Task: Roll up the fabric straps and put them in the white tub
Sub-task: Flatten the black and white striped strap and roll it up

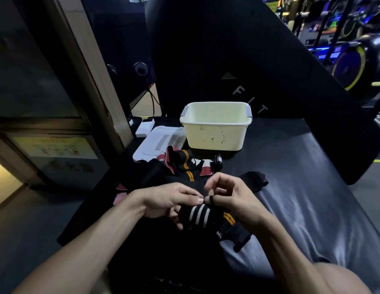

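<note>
Both hands on a rolled strap, tub behind.
Black bench (301, 187) carries the white tub (215, 132) at the back, w/ a pile of loose straps (185, 164) in front of it – nearer still, left hand (165, 200) grips the black roll w/ white stripes (198, 216), right hand (233, 198) pinches its thin loop (211, 199).

Dim gym, black padded bench (301, 166).

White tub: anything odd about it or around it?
The white tub stands upright, but dark specks mark its front wall. Its lid lies off beside it. Unrolled straps sprawl tangled in front. Nothing spilled.
</note>
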Tool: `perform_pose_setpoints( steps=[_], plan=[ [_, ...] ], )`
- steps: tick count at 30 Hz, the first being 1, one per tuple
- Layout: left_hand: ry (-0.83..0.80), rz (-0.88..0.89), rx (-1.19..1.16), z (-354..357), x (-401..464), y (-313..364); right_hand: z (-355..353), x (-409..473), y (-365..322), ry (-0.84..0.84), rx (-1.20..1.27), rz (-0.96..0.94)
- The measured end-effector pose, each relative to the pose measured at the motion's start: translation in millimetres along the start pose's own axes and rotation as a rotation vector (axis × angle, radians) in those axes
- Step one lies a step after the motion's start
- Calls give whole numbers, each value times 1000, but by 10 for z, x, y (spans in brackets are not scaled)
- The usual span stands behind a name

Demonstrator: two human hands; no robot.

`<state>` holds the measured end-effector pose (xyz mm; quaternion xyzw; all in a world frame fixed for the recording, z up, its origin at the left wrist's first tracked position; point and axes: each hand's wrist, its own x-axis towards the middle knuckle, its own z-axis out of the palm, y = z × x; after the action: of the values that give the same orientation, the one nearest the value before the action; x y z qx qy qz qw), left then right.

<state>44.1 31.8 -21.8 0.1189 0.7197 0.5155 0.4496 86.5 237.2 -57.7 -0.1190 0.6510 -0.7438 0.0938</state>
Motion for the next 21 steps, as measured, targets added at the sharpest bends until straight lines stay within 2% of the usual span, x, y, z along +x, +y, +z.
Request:
perform_pose_setpoints(
  steps=[2,4,6,9,11,14,16,21],
  plan=[
    [101,9,22,2,77,7,-9,11,11,44,-42,19],
    [227,57,-28,-3,145,4,-22,40,21,81,-17,114],
    [345,116,-50,9,197,38,-22,77,28,80,75,245],
    [507,184,59,5,253,58,-18,110,45,41,207,351],
    [612,247,161,3,257,68,11,123,52,85,224,308],
    [797,472,390,70,224,44,14,145,61,300,230,232],
    [811,626,524,164,206,-11,-5,146,60,412,198,212],
    [921,707,614,297,274,-136,33,145,138,556,136,161]
  ],
)
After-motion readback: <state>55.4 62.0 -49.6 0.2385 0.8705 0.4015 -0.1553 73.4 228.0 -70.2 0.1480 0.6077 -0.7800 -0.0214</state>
